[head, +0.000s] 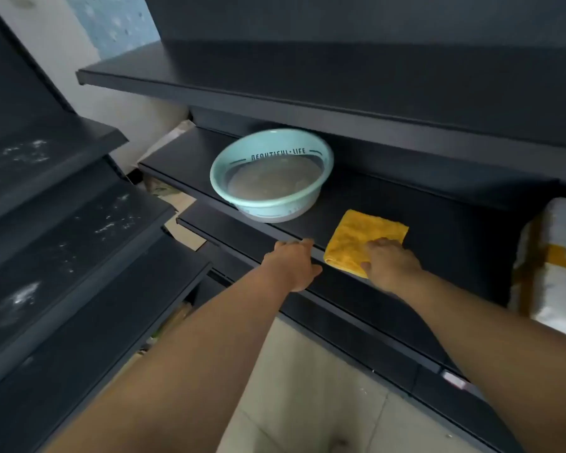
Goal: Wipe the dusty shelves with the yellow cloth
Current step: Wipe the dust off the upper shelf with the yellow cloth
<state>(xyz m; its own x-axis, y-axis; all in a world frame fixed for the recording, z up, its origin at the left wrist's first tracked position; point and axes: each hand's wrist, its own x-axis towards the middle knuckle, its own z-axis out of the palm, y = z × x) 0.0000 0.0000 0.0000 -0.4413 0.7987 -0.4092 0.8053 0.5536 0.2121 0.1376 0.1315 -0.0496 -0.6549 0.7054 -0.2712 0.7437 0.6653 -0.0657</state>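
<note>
A folded yellow cloth point(361, 237) lies near the front edge of a dark shelf point(438, 230). My right hand point(391, 264) lies on the cloth's near right corner with fingers spread flat, pressing it onto the shelf. My left hand point(293, 264) grips the shelf's front lip just left of the cloth, fingers curled over the edge.
A light blue basin point(272, 176) holding cloudy water stands on the same shelf, left of and behind the cloth. Another dark shelf point(275, 89) overhangs above. Dust-streaked dark shelves point(62, 207) stand at the left. A white wrapped bundle point(556, 263) sits at the right. Tiled floor point(307, 387) lies below.
</note>
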